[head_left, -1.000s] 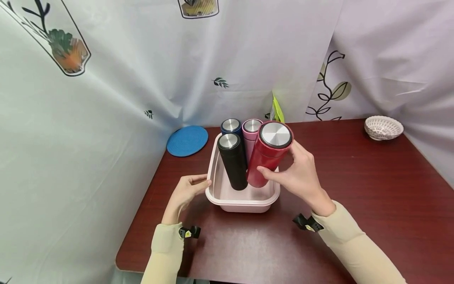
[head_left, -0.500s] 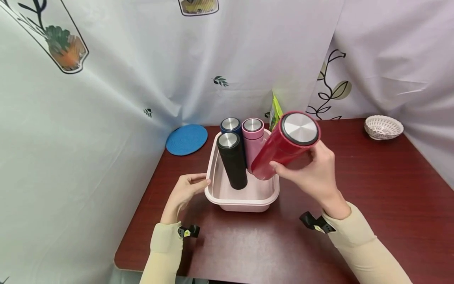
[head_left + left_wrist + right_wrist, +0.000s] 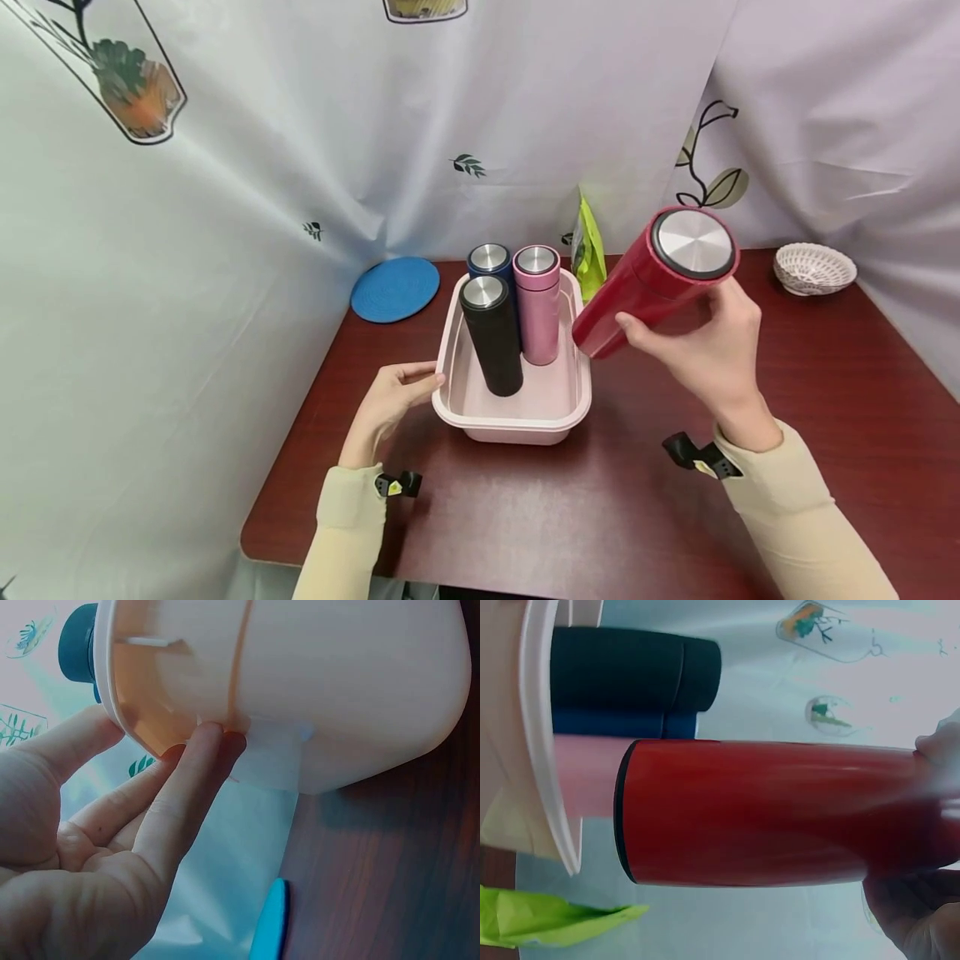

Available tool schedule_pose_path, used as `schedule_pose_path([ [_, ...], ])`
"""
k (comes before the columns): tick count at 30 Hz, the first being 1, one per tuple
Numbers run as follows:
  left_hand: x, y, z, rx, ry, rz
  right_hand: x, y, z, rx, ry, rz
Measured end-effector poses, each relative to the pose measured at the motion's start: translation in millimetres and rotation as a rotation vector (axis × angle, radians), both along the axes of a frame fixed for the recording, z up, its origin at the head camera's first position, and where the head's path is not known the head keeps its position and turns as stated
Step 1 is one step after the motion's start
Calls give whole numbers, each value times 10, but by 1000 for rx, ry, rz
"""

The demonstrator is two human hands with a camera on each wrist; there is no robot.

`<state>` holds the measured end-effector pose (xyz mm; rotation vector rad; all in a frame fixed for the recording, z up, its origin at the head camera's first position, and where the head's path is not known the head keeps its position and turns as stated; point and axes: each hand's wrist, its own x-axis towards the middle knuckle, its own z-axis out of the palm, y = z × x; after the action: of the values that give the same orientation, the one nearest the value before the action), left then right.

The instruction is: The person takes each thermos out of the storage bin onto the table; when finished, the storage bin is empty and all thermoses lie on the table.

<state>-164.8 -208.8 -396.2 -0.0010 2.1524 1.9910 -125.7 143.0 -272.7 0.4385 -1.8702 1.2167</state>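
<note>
My right hand [image 3: 708,350] grips a red flask [image 3: 651,283] with a steel lid, tilted in the air just right of a pink tub [image 3: 517,425]. The right wrist view shows the red flask [image 3: 780,814] clear of the tub's rim [image 3: 544,750]. Inside the tub stand a black flask [image 3: 491,333], a pink flask [image 3: 537,304] and a blue flask [image 3: 489,260]. My left hand [image 3: 390,402] rests against the tub's left rim. In the left wrist view its straight fingers [image 3: 187,787] touch the tub [image 3: 337,690] under the rim.
A blue round mat [image 3: 395,288] lies at the back left of the dark red table [image 3: 825,450]. A green pouch [image 3: 589,246] stands behind the tub. A white woven bowl [image 3: 813,268] sits at the back right. Printed curtains close in the back and left.
My right hand has lifted the red flask out of the tub and carried it up and to the right. The left hand has stayed at the tub's rim.
</note>
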Motion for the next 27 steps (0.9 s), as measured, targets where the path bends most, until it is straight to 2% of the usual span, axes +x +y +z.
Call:
schedule_pose_path([
  [10, -10, -15, -16, 4, -12, 11, -222, 112, -93, 58, -55, -55],
  [18, -4, -8, -6, -3, -24, 32, -586, 306, -520, 96, -147, -96],
  [27, 3, 0, -15, -12, -25, 37, -762, 338, -791, 105, -273, -147],
])
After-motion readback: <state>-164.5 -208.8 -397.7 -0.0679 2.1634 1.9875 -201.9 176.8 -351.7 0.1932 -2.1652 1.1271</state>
